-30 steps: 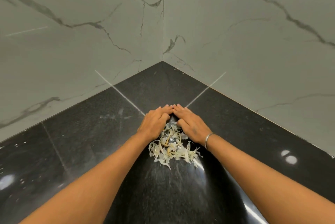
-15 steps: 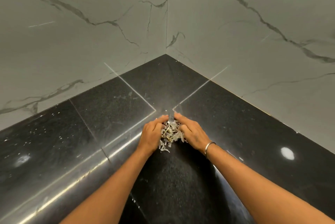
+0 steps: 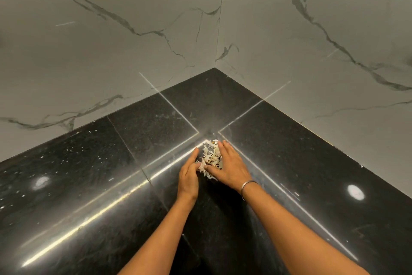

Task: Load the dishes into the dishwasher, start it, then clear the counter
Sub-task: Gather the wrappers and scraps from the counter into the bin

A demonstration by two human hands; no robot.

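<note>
A small heap of pale food scraps [image 3: 211, 156] lies on the black polished counter [image 3: 289, 163], near where two slabs meet in a corner. My left hand [image 3: 189, 174] stands on its edge against the left side of the heap, fingers straight. On the heap's right side my right hand [image 3: 229, 169] lies flat with straight fingers, its thumb reaching under the scraps toward the left hand. A metal bangle [image 3: 247, 186] circles my right wrist. Part of the heap is hidden between the two hands.
Grey marble walls [image 3: 133, 40] rise behind the counter and meet in a corner straight ahead. Bright light reflections sit on the glossy counter at left and right. The counter's rounded front edge [image 3: 100, 210] runs diagonally at left.
The loosely spread scraps have been squeezed into a tighter heap between my hands. My fingers have straightened from a cupped pose. The view has shifted, showing more of the counter's front edge.
</note>
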